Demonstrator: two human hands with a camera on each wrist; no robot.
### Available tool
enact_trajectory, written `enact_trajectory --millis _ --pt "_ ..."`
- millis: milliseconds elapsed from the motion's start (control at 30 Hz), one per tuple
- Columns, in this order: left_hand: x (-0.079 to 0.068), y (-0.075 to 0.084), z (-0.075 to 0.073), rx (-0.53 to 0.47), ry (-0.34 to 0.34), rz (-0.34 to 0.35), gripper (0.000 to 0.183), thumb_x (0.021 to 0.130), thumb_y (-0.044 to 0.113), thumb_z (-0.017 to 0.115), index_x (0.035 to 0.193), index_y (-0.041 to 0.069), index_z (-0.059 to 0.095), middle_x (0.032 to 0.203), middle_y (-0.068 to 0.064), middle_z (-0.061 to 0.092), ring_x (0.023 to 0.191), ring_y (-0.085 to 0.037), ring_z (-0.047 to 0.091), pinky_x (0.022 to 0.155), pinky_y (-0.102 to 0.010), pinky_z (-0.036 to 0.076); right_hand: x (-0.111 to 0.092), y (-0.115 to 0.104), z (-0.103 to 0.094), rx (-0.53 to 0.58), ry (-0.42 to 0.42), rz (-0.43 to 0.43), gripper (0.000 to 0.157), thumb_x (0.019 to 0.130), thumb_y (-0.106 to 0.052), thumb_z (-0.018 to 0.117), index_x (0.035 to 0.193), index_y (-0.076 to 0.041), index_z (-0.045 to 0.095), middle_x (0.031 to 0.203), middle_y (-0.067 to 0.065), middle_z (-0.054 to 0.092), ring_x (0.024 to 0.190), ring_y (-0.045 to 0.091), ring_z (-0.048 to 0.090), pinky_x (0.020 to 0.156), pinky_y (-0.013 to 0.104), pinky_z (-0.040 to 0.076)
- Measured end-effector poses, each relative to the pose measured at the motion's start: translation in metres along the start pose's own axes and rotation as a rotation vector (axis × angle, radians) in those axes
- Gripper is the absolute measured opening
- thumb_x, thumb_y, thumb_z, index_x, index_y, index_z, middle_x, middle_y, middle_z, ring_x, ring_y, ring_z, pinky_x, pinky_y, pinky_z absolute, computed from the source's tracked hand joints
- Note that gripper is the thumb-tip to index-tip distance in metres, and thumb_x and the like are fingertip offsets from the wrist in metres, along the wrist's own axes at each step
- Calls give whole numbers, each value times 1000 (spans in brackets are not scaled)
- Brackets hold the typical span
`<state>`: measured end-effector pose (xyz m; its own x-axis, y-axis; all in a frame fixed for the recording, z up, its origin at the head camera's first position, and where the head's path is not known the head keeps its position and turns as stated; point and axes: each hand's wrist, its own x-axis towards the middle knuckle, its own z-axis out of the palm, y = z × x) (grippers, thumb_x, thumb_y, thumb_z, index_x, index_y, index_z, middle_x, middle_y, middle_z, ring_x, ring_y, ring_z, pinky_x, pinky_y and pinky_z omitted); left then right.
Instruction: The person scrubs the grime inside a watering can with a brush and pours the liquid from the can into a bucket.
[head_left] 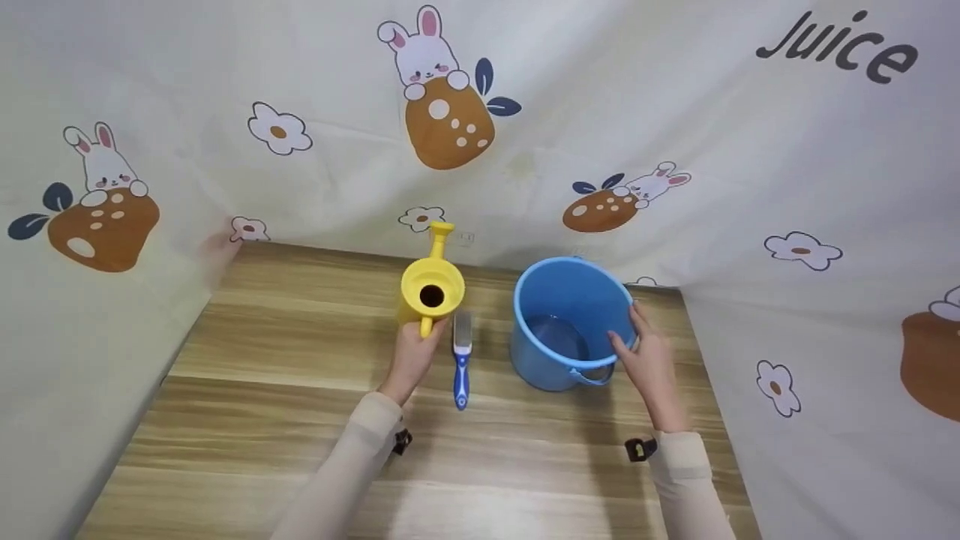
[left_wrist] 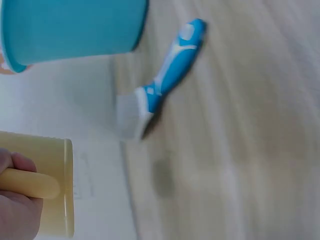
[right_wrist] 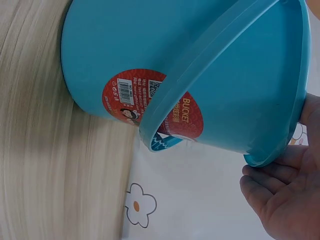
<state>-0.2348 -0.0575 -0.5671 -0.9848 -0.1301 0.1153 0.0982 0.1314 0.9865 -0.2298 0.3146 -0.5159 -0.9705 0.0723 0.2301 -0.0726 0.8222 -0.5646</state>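
Note:
A yellow watering can point(head_left: 433, 279) is held by its handle in my left hand point(head_left: 414, 356), its spout toward the back wall. In the left wrist view, fingers curl round the handle of the pale-looking can point(left_wrist: 55, 150), which appears raised off the table. My right hand point(head_left: 649, 360) pinches the rim of a blue bucket point(head_left: 544, 367), thumb inside and fingers outside. The bucket stands on the table with its handle hanging down; the right wrist view shows a red label point(right_wrist: 135, 97) on its side. Between can and bucket lies a brush point(head_left: 462, 367) with a blue-and-white handle and greyish head.
The wood-patterned table point(head_left: 277, 405) meets cloth-covered walls point(head_left: 337, 180) at the back and both sides. Rabbits, flowers and the word Juice are printed on the cloth. A small black device point(head_left: 640, 450) sits at each wrist.

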Motion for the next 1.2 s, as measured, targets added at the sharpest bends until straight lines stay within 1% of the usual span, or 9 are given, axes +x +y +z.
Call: enact_trajectory --millis 267,367,433,500,633,967,1000,1133,1200 --pt "3 28 14 21 1 104 46 91 9 66 54 17 40 47 15 36 46 -5 34 47 -21 27 -4 -2 5 14 34 -10 62 91 -20 71 141 8 46 149 23 46 136 42 47 110 53 40" --pt "6 34 18 38 0 141 45 91 10 66 55 16 41 48 14 37 48 -7 36 48 -21 29 -6 -4 6 13 41 -18 62 91 -20 71 141 7 47 148 22 47 116 41 62 101 49 49" --pt "9 39 20 45 0 150 46 91 13 67 54 16 41 48 14 38 47 -7 37 47 -21 30 -8 -6 7 -1 45 -20 62 91 -21 70 141 6 48 148 21 48 91 35 66 87 43 53" --pt "11 43 23 53 -8 153 46 92 15 67 54 17 41 48 14 38 46 -6 37 46 -21 29 -10 -7 7 -16 49 -18 61 91 -22 70 141 6 48 147 22 49 65 27 54 69 38 49" --pt "14 51 28 82 -15 178 48 93 17 68 54 17 40 47 13 37 44 -4 35 45 -20 28 -12 -8 6 -36 45 -5 61 91 -23 70 141 4 48 146 22 49 53 17 39 57 31 41" --pt "21 62 42 238 -54 220 48 94 24 67 55 17 42 48 9 37 45 -8 36 46 -21 29 -13 -11 6 -46 54 -1 61 91 -23 70 141 5 49 147 21 48 69 31 57 69 41 51" --pt "22 63 44 246 -59 230 47 95 24 67 55 16 42 49 9 37 46 -8 35 47 -21 28 -12 -11 6 -51 55 -1 61 91 -24 70 141 4 49 147 20 49 76 30 59 74 41 51" --pt "26 62 50 272 -58 302 47 94 20 68 54 13 43 50 9 34 47 -9 32 47 -22 25 -12 -10 7 -43 53 1 61 91 -23 70 141 5 49 147 19 49 65 30 55 69 43 50" --pt "27 63 55 279 -47 341 47 92 19 69 53 11 43 50 10 32 48 -9 32 47 -21 24 -12 -9 7 -46 66 -9 61 90 -22 71 140 5 50 145 19 51 73 30 60 76 45 53"
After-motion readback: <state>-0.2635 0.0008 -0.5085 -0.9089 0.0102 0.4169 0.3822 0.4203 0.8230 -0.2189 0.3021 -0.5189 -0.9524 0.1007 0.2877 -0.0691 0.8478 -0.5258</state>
